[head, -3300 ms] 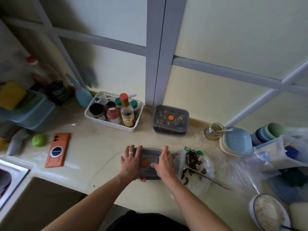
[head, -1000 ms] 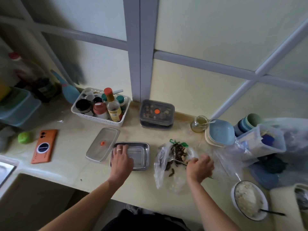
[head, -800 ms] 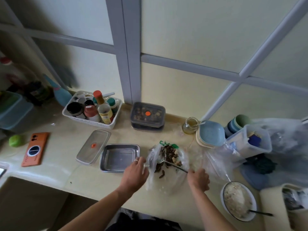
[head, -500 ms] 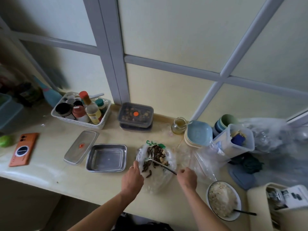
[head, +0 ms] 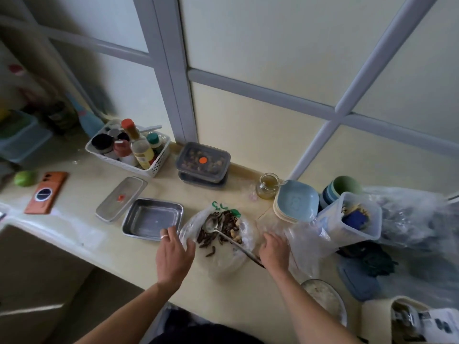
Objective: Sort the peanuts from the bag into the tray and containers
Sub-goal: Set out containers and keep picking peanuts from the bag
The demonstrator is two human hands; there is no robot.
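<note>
l hand (head: 173, 254) moved to clear plastic bag (head: 224, 263)

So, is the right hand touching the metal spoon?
Touching: head view shows the long metal spoon handle ending under the fingers of the right hand.

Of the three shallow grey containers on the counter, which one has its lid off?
The metal tray nearest the left hand: its lid lies beside it, while the two stacked containers by the wall are covered.
</note>
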